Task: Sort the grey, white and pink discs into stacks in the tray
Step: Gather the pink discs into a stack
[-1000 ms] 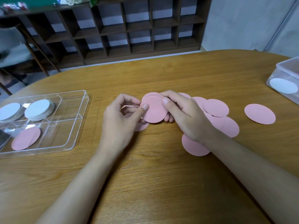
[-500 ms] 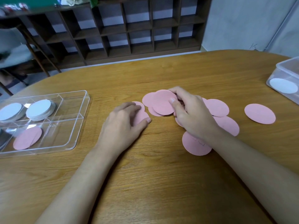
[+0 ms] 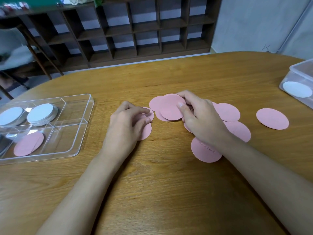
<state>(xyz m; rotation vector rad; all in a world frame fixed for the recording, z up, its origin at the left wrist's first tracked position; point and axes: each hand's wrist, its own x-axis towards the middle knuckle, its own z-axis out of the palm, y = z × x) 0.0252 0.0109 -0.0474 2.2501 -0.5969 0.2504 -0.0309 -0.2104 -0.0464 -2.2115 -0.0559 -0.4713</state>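
My right hand point(image 3: 201, 119) grips a small fanned stack of pink discs point(image 3: 171, 107) between thumb and fingers, just above the wooden table. My left hand point(image 3: 127, 124) lies curled over two overlapping pink discs point(image 3: 146, 132), thumb and forefinger pinching them at their right edge. More loose pink discs point(image 3: 228, 111) lie under and to the right of my right hand, with one point(image 3: 205, 152) by the wrist and one point(image 3: 271, 118) apart at the right. The clear tray point(image 3: 84, 119) at the left holds two white stacks point(image 3: 40, 114) and a few pink discs point(image 3: 28, 144).
A clear plastic box point(image 3: 298, 72) with a white disc point(image 3: 297, 89) in it stands at the table's right edge. Beyond the table's far edge are a dark wooden shelf unit point(image 3: 135, 31) and a chair point(image 3: 17, 55) at the left.
My left hand let go of the raised pink stack and dropped onto the two discs on the table. My right hand kept the stack and lowered it slightly.
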